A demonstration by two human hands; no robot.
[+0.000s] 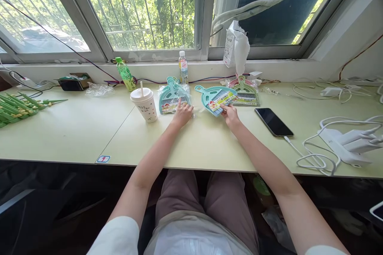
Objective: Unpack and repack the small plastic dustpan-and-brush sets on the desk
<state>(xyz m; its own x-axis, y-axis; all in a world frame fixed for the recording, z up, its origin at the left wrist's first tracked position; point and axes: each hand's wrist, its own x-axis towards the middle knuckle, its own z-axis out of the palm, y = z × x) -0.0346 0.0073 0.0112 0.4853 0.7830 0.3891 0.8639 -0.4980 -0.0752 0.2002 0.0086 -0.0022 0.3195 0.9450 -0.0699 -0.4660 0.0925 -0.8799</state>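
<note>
The held dustpan [208, 95] looks smooth plastic, the phone [273, 122] glossy, the tabletop [197, 143] smooth.

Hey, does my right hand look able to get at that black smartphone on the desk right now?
Probably yes: only bare desk lies between your right hand and the black smartphone. That hand holds a teal dustpan-and-brush set, though, so it may need to let go first.

One view, from the head of a seated person [194, 237]
The camera looks forward and down: the lap [181, 191] is near, the table [134, 139] spreads beyond it, and the windows [137, 12] stand at the far side.
</note>
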